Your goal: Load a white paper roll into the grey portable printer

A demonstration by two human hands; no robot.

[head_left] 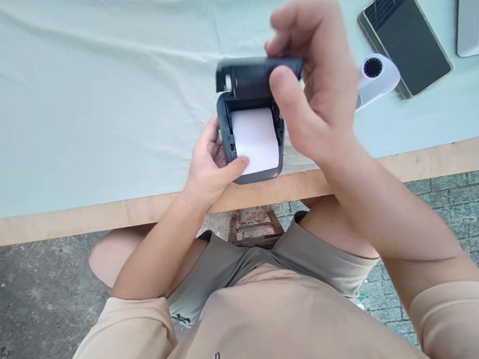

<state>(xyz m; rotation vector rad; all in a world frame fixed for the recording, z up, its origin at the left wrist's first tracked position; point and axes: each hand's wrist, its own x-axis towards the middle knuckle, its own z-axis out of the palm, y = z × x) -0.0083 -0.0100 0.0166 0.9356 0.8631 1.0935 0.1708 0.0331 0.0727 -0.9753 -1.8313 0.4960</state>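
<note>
A small dark portable receipt printer (pixel 259 176) is held at the table's front edge, its lid (pixel 252 80) raised. White paper (pixel 256 136) covers the middle of the open compartment and hangs toward me. My left hand (pixel 208 171) grips the printer's left side, with the thumb pressing the paper near its lower left corner. At the lid's right end, my right hand (pixel 318 79) holds it between the thumb and the fingers behind. Motion blurs the lid and the right fingers a little. Whatever lies under the paper is hidden.
Right of my right hand lies a white device (pixel 385 82) with a round black face, beside a dark phone (pixel 413 36). A white object (pixel 473 14) is cut off at the upper right. Wrinkled pale cloth (pixel 92 102) covers the table behind its wooden edge (pixel 80 219).
</note>
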